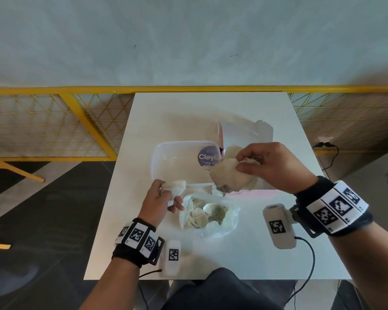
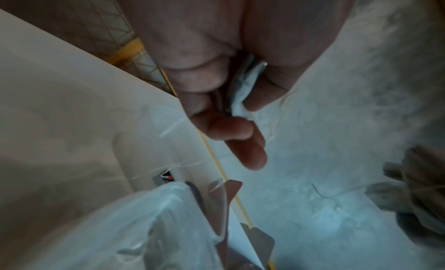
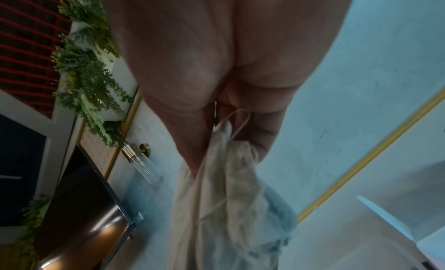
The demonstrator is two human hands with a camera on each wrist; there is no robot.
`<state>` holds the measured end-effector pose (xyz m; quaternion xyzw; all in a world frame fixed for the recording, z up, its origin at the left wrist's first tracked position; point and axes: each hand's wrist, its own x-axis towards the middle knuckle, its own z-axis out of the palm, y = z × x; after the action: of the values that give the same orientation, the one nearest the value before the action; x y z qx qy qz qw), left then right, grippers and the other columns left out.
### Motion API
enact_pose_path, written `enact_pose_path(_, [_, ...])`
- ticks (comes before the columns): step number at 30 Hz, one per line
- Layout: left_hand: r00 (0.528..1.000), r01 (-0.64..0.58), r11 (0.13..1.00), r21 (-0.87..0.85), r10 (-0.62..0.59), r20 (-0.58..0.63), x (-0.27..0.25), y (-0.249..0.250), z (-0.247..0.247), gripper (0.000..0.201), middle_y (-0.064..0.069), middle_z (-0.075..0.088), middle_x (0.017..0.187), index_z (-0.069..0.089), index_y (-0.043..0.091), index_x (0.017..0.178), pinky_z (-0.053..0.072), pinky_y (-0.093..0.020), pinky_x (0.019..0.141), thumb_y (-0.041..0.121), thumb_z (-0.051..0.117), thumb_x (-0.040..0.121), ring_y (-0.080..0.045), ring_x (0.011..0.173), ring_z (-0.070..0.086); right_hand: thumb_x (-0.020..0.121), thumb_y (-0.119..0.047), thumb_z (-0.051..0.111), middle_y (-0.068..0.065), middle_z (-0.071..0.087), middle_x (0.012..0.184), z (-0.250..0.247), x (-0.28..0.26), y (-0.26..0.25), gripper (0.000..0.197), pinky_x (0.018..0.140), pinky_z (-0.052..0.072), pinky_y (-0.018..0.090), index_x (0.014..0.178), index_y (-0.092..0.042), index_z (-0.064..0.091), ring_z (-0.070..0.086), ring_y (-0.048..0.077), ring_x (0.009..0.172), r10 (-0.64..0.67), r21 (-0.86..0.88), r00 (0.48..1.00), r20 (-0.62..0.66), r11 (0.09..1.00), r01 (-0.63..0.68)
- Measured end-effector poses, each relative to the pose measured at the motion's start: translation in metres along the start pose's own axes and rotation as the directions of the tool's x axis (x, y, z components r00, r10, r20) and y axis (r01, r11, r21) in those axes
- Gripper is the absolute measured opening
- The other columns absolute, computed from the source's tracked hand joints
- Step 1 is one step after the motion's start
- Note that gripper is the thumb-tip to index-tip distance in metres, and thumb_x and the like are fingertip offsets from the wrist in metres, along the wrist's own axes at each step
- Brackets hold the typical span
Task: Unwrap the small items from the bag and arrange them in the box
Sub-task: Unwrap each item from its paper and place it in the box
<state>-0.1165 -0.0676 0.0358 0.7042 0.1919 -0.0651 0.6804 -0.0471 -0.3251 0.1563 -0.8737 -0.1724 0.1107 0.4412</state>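
Note:
A clear plastic bag (image 1: 211,215) of small cream pouches with strings lies open on the white table (image 1: 170,121), near the front. My left hand (image 1: 164,198) hovers just left of it and grips a crumpled white pouch (image 1: 174,186), which shows between its fingers (image 2: 243,87) in the left wrist view. My right hand (image 1: 271,164) is raised over the pink box (image 1: 246,135) and pinches a bunch of cream pouches (image 1: 231,175) that hang down with loose strings (image 3: 226,188). The inside of the box is mostly hidden.
A clear plastic lid or tub (image 1: 184,159) with a purple round label (image 1: 208,156) lies left of the box. A yellow mesh railing (image 1: 54,121) runs behind the table. A cable (image 1: 307,260) trails off the table's front right.

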Motion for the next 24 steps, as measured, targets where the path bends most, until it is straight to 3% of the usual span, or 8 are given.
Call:
enact_pose_path(3, [0.997, -0.030, 0.992, -0.120, 0.038, 0.071, 0.000, 0.015, 0.013, 0.031, -0.016, 0.065, 0.072, 0.047, 0.014, 0.108, 0.046, -0.028, 0.050, -0.008, 0.034, 0.092, -0.028, 0.059, 0.065, 0.067, -0.042, 0.073, -0.013, 0.069, 0.076, 0.002, 0.001, -0.003, 0.012, 0.085, 0.045, 0.033, 0.077, -0.036, 0.069, 0.061, 0.000, 0.074, 0.014, -0.025, 0.993, 0.119, 1.000, -0.011])
enact_pose_path(7, [0.984, 0.026, 0.975, -0.223, 0.014, 0.178, -0.001, 0.023, 0.037, 0.045, -0.006, 0.070, 0.084, 0.057, 0.024, 0.123, 0.054, -0.030, 0.060, -0.004, 0.038, 0.093, -0.019, 0.067, 0.067, 0.075, -0.017, 0.077, -0.023, 0.063, 0.066, 0.015, 0.006, -0.005, 0.016, 0.070, 0.038, 0.002, 0.078, -0.030, 0.067, 0.055, -0.010, 0.066, 0.020, -0.089, 0.941, 0.336, 0.996, 0.010])
enact_pose_path(11, [0.956, 0.275, 0.861, -0.428, -0.199, 0.215, 0.000, 0.028, 0.065, 0.029, -0.004, 0.059, 0.065, 0.061, 0.007, 0.104, 0.046, -0.023, 0.051, -0.004, 0.037, 0.091, -0.014, 0.057, 0.053, 0.077, -0.017, 0.075, -0.006, 0.070, 0.087, 0.034, 0.020, 0.007, 0.012, 0.076, 0.041, 0.013, 0.085, -0.025, 0.070, 0.057, 0.000, 0.078, 0.055, -0.161, 0.879, 0.474, 0.987, 0.025])
enact_pose_path(14, [0.902, 0.429, 0.770, -0.472, -0.345, 0.259, 0.002, 0.020, 0.074, 0.015, -0.011, 0.045, 0.072, 0.053, 0.007, 0.074, 0.044, -0.035, 0.068, 0.003, 0.043, 0.085, -0.023, 0.070, 0.048, 0.078, -0.016, 0.073, -0.002, 0.070, 0.092, 0.042, 0.029, 0.016, 0.012, 0.080, 0.042, 0.018, 0.090, -0.019, 0.070, 0.057, 0.005, 0.083, 0.077, -0.217, 0.879, 0.470, 0.976, 0.030])
enact_pose_path(17, [0.854, 0.493, 0.709, -0.503, -0.285, 0.435, 0.002, 0.016, 0.071, 0.028, -0.017, 0.054, 0.092, 0.061, 0.007, 0.092, 0.042, -0.054, 0.088, 0.021, 0.054, 0.069, -0.034, 0.091, 0.052, 0.079, -0.014, 0.071, 0.001, 0.070, 0.099, 0.048, 0.035, 0.024, 0.016, 0.086, 0.044, 0.022, 0.095, -0.016, 0.070, 0.060, 0.011, 0.092, 0.071, -0.223, 0.904, 0.421, 0.974, 0.028])
enact_pose_path(19, [0.809, 0.528, 0.698, -0.483, -0.241, 0.536, 0.001, 0.014, 0.069, 0.050, -0.021, 0.058, 0.110, 0.058, 0.012, 0.117, 0.045, -0.058, 0.083, 0.039, 0.055, 0.076, -0.039, 0.102, 0.052, 0.079, -0.011, 0.071, 0.002, 0.070, 0.099, 0.053, 0.035, 0.027, 0.019, 0.085, 0.045, 0.018, 0.097, -0.015, 0.070, 0.062, 0.013, 0.092, 0.060, -0.185, 0.927, 0.371, 0.983, 0.010])
enact_pose_path(21, [0.804, 0.501, 0.736, -0.455, -0.201, 0.560, 0.001, 0.009, 0.069, 0.058, -0.020, 0.059, 0.114, 0.053, 0.015, 0.127, 0.052, -0.052, 0.071, 0.047, 0.060, 0.079, -0.040, 0.100, 0.053, 0.079, -0.008, 0.071, 0.000, 0.069, 0.099, 0.058, 0.033, 0.028, 0.025, 0.076, 0.041, 0.004, 0.102, -0.015, 0.069, 0.059, -0.001, 0.084, 0.035, -0.129, 0.949, 0.315, 0.992, 0.006])
enact_pose_path(24, [0.874, 0.397, 0.807, -0.438, -0.186, 0.448, -0.004, 0.010, 0.073, 0.041, -0.015, 0.066, 0.089, 0.055, 0.006, 0.114, 0.054, -0.037, 0.053, 0.014, 0.071, 0.077, -0.032, 0.075, 0.064, 0.077, -0.007, 0.073, -0.001, 0.061, 0.100, 0.063, 0.029, 0.030, 0.039, 0.072, 0.038, -0.001, 0.113, -0.017, 0.063, 0.052, -0.017, 0.076, -0.014, -0.013, 0.981, 0.195, 1.000, 0.017])
